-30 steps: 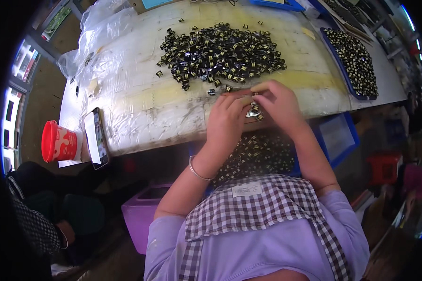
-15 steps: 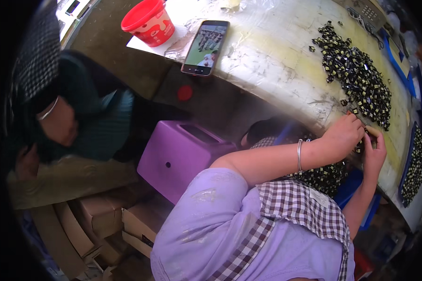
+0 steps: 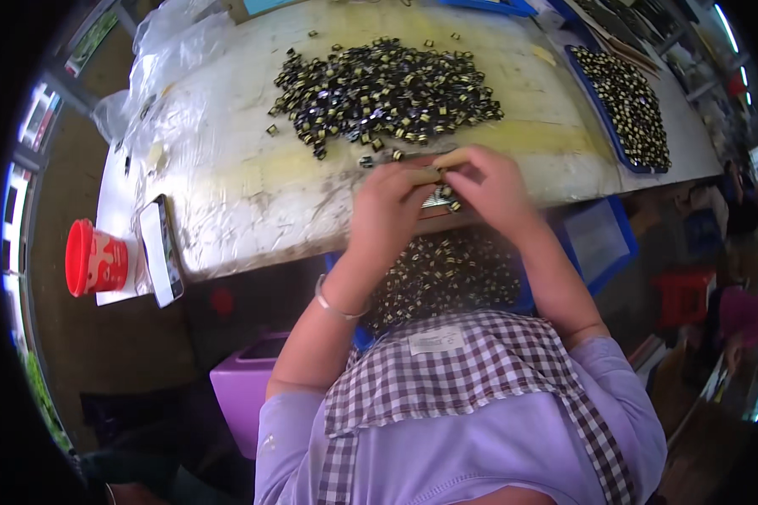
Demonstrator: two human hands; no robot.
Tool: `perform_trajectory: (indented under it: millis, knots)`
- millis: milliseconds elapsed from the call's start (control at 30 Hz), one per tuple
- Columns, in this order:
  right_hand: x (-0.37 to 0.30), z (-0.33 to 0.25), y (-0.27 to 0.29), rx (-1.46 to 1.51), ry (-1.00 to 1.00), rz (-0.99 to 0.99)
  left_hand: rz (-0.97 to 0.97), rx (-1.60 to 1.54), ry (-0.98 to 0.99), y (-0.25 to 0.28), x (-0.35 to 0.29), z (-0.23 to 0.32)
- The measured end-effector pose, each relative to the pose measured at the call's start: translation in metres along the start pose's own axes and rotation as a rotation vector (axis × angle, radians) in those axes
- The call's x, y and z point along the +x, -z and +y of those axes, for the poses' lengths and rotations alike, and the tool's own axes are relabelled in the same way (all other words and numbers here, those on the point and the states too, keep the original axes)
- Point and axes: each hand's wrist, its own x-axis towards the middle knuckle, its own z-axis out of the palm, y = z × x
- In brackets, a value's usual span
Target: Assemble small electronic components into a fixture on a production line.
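Observation:
My left hand (image 3: 387, 210) and my right hand (image 3: 490, 192) meet at the near edge of the table (image 3: 253, 210), fingertips pinched together. Whatever sits between the fingertips is too small and covered to make out. Just below them are a few small black-and-yellow square parts (image 3: 448, 199), close to a pale striped surface at the table's edge. Beyond my hands spreads a large heap of similar parts (image 3: 387, 93). More of them fill a blue-edged tray (image 3: 446, 273) between my forearms, against my checked apron (image 3: 446, 366).
At the right of the table lies a blue tray (image 3: 619, 109) full of parts. A phone (image 3: 162, 252) and a red tub (image 3: 97, 259) stand at the left corner, with clear plastic bags (image 3: 173, 50) behind. A purple stool (image 3: 242, 391) is at lower left, a red stool (image 3: 684, 296) at right.
The view has swung round to the right, so the table now lies straight ahead and the person at the left is mostly out of sight. My hands remain together at the table's edge.

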Motion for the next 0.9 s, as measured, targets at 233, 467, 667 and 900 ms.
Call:
perform_trajectory:
  millis: [233,467,667,900]
  knots:
    - [0.010,-0.003,0.009,-0.170,0.176,-0.176,0.144,-0.738,0.573,0.022,0.005,0.006]
    - [0.002,-0.014,0.005,-0.170,0.166,-0.124,0.050,-0.498,0.494,0.011,-0.005,-0.001]
    - [-0.002,-0.013,0.010,-0.136,0.091,-0.223,0.105,-0.716,0.408,0.012,-0.010,0.007]
    - [0.001,-0.010,0.002,-0.158,0.156,-0.120,0.034,-0.586,0.424,0.014,-0.005,0.001]
